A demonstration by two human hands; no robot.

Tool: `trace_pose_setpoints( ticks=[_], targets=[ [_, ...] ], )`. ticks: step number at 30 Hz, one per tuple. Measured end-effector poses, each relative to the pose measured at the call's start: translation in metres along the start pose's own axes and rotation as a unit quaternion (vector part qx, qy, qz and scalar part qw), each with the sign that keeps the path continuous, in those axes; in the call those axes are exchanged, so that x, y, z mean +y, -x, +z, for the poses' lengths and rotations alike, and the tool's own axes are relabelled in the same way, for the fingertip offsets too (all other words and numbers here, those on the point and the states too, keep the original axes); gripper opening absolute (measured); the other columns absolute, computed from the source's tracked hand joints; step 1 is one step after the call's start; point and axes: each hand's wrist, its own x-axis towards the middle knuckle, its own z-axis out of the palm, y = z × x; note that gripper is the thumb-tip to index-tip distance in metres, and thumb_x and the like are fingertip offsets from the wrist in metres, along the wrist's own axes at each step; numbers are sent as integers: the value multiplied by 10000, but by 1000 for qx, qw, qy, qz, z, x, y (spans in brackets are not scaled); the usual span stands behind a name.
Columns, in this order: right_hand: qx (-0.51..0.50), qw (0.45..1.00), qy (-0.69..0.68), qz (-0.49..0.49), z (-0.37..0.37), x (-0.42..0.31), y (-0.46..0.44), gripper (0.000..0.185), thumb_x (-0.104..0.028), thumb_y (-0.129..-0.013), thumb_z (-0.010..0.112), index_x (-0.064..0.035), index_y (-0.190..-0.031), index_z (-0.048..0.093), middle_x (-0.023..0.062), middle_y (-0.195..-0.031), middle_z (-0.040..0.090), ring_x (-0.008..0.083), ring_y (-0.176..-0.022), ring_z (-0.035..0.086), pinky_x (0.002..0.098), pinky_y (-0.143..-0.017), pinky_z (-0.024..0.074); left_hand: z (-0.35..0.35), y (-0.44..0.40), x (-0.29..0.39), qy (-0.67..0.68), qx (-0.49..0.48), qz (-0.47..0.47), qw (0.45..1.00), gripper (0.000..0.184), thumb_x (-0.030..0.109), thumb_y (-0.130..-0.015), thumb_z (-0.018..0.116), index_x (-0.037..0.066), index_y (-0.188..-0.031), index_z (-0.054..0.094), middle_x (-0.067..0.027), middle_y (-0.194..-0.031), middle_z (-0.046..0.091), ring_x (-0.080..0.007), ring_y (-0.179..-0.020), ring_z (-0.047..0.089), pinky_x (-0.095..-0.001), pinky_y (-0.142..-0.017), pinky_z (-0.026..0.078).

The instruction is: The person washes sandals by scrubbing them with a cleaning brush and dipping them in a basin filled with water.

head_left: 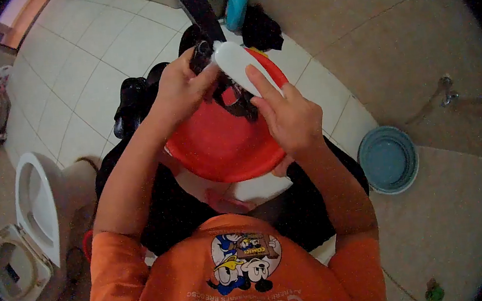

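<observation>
Near the top centre of the head view, my left hand [180,89] is closed round a dark strapped item [203,51], which looks like a sandal or strap. My right hand [290,116] grips a white brush [239,62], its far end touching the dark item. More dark straps [242,104] hang between the hands over a red basin [223,146]. The brush's bristles are mostly hidden under its white back.
A toilet [41,201] stands at the left, several black shoes [130,103] lie left of the basin. A blue bottle [237,4] and black cloth [260,28] are beyond it. A grey-blue basin [389,159] is at the right, below a wall tap [449,93].
</observation>
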Motion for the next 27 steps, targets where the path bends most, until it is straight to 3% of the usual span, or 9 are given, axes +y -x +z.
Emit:
trace_pose_setpoints(
  ticks=[3,5,6,9,14,15,17,25,27],
  targets=[
    [53,998,-25,-8,-2,3,2,470,-366,-791,531,-347,-1239,390,85,-644,453,258,-492,522,382,-413,438,4,2,0,-22,-20,0,1000,168,178,-790,567,22,-842,532,-47,-571,544,-120,-481,519,-250,-466,412],
    [116,993,-26,-21,-9,5,-4,477,-180,-761,606,-249,-1213,468,61,-601,401,215,-476,433,335,-456,420,15,4,-10,-113,-24,170,979,183,194,-771,593,35,-850,545,-94,-603,564,-188,-518,555,-287,-492,427],
    [117,993,-26,-20,-11,6,-7,477,-180,-761,606,-249,-1213,468,61,-601,401,215,-476,433,335,-456,420,21,7,-11,-109,-29,181,977,186,187,-737,615,45,-840,551,-127,-619,556,-264,-569,563,-342,-513,428],
    [149,988,-46,-2,-17,6,-12,471,-170,-771,598,-229,-1219,463,75,-628,456,230,-515,451,329,-493,431,29,14,-22,-215,-59,245,943,180,175,-708,623,70,-833,548,-110,-583,537,-282,-559,550,-369,-504,417],
    [147,983,-106,10,-30,13,-16,412,-141,-832,529,-170,-1234,446,139,-821,581,221,-658,547,296,-601,452,28,19,-20,-293,-68,308,903,197,145,-646,621,105,-813,524,-71,-539,515,-261,-520,527,-360,-508,395],
    [147,983,-106,10,-29,15,-17,412,-141,-832,529,-170,-1234,446,139,-821,581,221,-658,547,296,-601,452,26,17,-21,-331,-71,311,888,188,140,-636,603,106,-801,519,-61,-534,512,-254,-520,526,-357,-509,390],
    [203,973,-106,-15,-25,20,-18,434,-332,-823,509,-299,-1244,409,78,-619,464,272,-493,489,371,-447,426,22,13,-25,-369,-75,314,871,179,135,-626,585,106,-788,514,-52,-529,508,-246,-521,525,-353,-510,384],
    [114,981,-155,19,-39,30,-18,408,-345,-858,444,-271,-1256,392,139,-704,555,309,-634,559,398,-555,445,18,10,-42,-516,-80,451,724,208,149,-674,493,95,-875,484,-16,-553,478,-187,-517,515,-324,-529,392],
    [67,987,-140,33,-38,38,-20,406,-352,-864,429,-263,-1258,388,161,-736,572,327,-675,570,408,-583,446,20,9,-51,-506,-106,457,724,213,153,-684,481,97,-890,480,-16,-557,476,-185,-518,514,-321,-533,393]
  ],
)
